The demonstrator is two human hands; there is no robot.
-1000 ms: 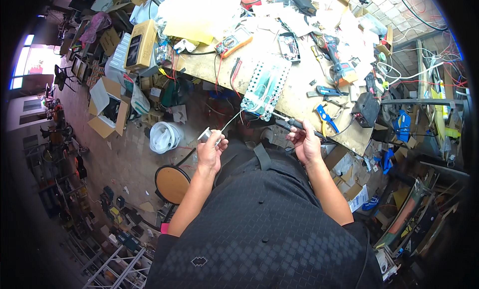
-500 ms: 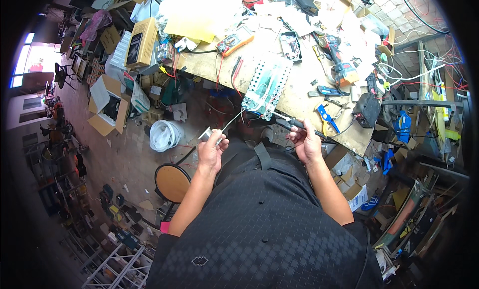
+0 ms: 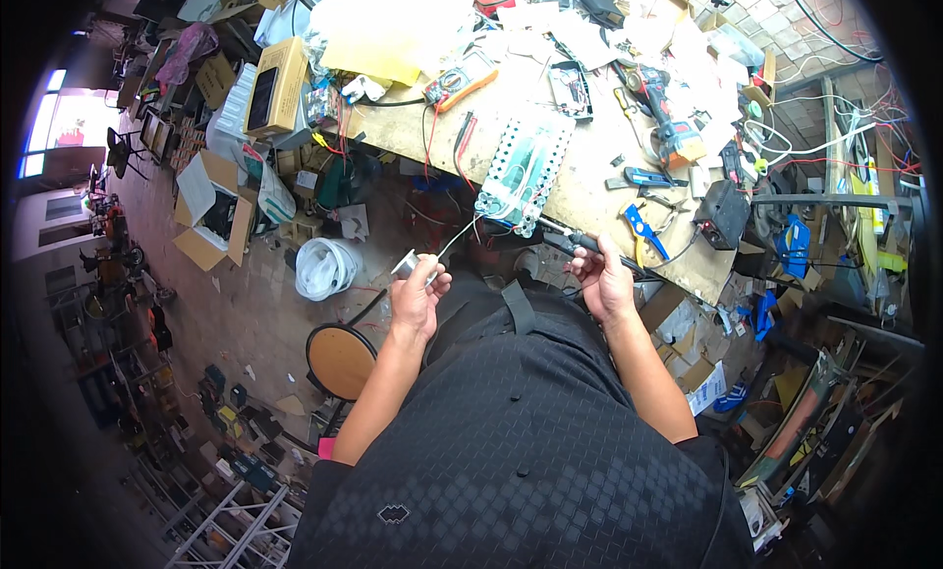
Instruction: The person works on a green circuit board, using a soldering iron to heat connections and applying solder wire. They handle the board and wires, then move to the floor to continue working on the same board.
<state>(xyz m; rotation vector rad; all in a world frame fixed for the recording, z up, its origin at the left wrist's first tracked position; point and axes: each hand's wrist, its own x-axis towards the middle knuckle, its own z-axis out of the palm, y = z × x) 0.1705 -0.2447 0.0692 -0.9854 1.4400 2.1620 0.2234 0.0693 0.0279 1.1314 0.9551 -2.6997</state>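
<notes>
Green see-through unit (image 3: 527,166), where's it at rn?

On the bench (image 3: 580,193), right at the front edge; near end looks to poke out past it.

Room around it?

Bare bench top on its R side, btwn it & the blue-and-yellow pliers (image 3: 645,233). L side: red probes (image 3: 466,133) nearby, orange multimeter (image 3: 460,84) further off. Open air in front of the edge; both hands are out there, well apart.

Grip?

L hand (image 3: 416,299) pinches a spool (image 3: 404,265), fingers closed; thin pale strand (image 3: 457,239) runs up from it to the unit's near end. R hand (image 3: 604,279): fingers narrow round a black-handled tool (image 3: 582,240), slim shaft aimed at the same end. Tip touching? Can't tell, too small.

Materials/shapes?

Unit's oblong, glossy, plastic-looking, w/ rows of dark dots down both long sides. Spool's greyish w/ a round flange. Bench top: flat, tan, wood-look, marked. Multimeter's a rounded block.
</notes>
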